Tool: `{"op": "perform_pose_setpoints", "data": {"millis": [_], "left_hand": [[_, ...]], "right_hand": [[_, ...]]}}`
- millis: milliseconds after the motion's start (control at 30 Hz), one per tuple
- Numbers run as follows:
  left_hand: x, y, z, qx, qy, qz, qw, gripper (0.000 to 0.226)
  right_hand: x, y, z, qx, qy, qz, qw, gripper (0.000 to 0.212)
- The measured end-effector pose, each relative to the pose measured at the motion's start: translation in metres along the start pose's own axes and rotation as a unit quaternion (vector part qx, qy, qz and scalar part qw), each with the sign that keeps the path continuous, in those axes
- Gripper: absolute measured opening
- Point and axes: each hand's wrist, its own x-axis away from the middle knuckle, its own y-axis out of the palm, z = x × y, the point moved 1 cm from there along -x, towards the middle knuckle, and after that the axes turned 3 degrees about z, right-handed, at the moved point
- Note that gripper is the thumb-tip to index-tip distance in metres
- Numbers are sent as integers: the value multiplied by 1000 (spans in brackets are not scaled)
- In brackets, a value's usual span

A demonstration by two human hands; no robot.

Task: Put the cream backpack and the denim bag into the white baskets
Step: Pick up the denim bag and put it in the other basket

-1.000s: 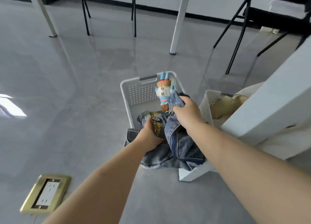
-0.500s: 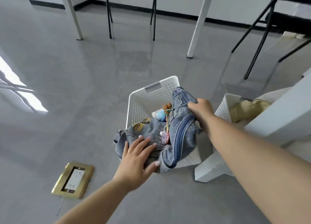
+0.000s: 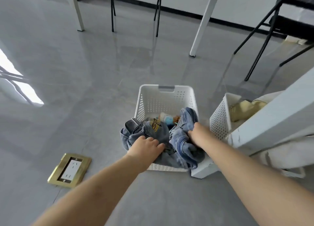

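Observation:
The denim bag (image 3: 149, 130) lies crumpled in the near half of a white perforated basket (image 3: 153, 100) on the floor, its left part hanging over the rim. A small blue plush charm (image 3: 169, 119) shows among the folds. My left hand (image 3: 144, 147) presses flat on the bag's left side. My right hand (image 3: 198, 133) grips the denim on the right side. A second white basket (image 3: 219, 119) stands to the right with the cream backpack (image 3: 243, 109) inside, mostly hidden by a white beam.
A white table leg and its foot (image 3: 202, 169) slant across the right, touching the near basket. A brass floor socket (image 3: 69, 169) sits at the left. White table legs (image 3: 201, 27) and black chair legs (image 3: 157, 13) stand further back on the grey floor.
Both hands have lowered the denim bag into the basket. The plush charm went from held up above the rim to lying inside. My left hand moved from under the bag onto its top.

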Motion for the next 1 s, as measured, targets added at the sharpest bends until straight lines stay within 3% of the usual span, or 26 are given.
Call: {"op": "perform_pose_setpoints", "data": {"millis": [100, 200, 233, 333, 433, 500, 600, 667, 733, 833, 900, 1000], "left_hand": [[48, 9, -24, -13, 90, -31, 995, 53], [93, 7, -33, -12, 127, -74, 989, 55], [104, 4, -30, 3, 131, -95, 987, 56], [119, -3, -23, 88, 86, -177, 977, 59], [115, -9, -17, 147, 32, -205, 967, 43], [111, -9, -17, 154, -3, -194, 969, 30], [102, -12, -20, 188, -62, -160, 967, 22], [99, -23, -22, 218, -87, -121, 964, 30], [96, -38, -19, 224, -102, -88, 965, 35], [88, -53, -8, 224, -118, -39, 967, 25], [81, -55, 0, 228, -126, -36, 965, 21], [83, -31, 15, 227, -84, -192, 951, 40]], "right_hand": [[17, 21, 2, 45, -7, -132, 990, 45], [32, 28, -14, 66, -19, -157, 985, 36], [33, 32, -21, 62, -22, -163, 984, 42], [41, 46, -39, 38, -20, -197, 979, 72], [47, 57, -40, -95, 11, -163, 982, 53], [51, 54, -37, -303, 55, -132, 942, 36], [58, 28, -24, -580, 120, -88, 801, 13], [66, -1, -18, -676, 96, -67, 727, 20], [74, -31, -21, -731, 45, -51, 679, 21], [86, -67, -37, -767, -16, -22, 641, 24], [89, -80, -47, -768, -31, -10, 640, 36], [90, -78, -51, -753, -8, -21, 657, 33]]}}
